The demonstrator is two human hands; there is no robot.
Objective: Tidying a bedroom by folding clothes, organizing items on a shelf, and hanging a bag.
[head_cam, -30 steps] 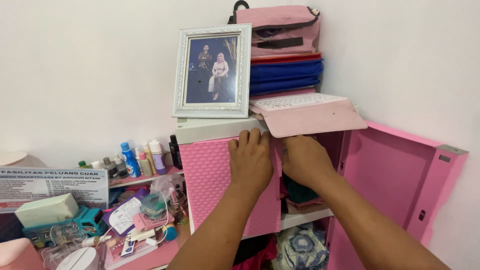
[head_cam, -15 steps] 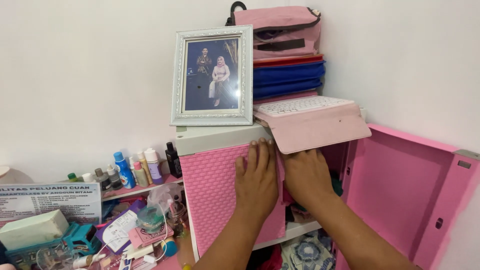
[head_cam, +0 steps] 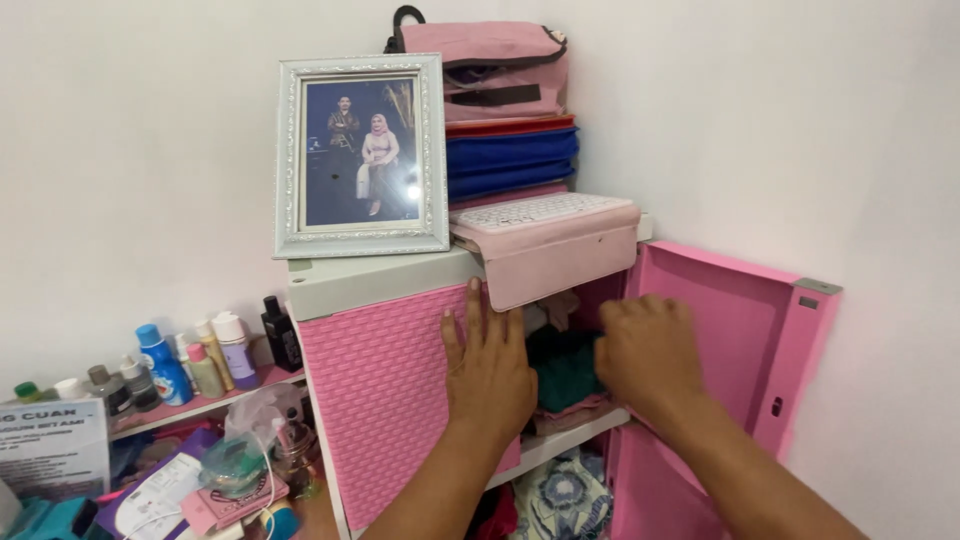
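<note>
A pink woven-pattern cabinet stands against the white wall. My left hand [head_cam: 487, 365] lies flat, fingers up, on the edge of its shut left door [head_cam: 385, 385]. My right hand [head_cam: 648, 352] reaches into the open right side, fingers curled over folded clothes [head_cam: 566, 368], a dark teal piece on top of pink ones. Whether it grips them I cannot tell. The right door [head_cam: 735, 335] swings wide open to the right.
On the cabinet top stand a silver-framed photo [head_cam: 361, 155], a pink keyboard case [head_cam: 548, 240] overhanging the opening, and stacked blue and pink bags [head_cam: 510, 130]. Bottles [head_cam: 190, 355] line a low shelf at left above cluttered items. Patterned fabric [head_cam: 560, 495] fills the lower shelf.
The view shifted, so the cabinet sits further left. My right hand moved right, away from the left door's edge, onto the folded clothes. The keyboard case flap hangs lower.
</note>
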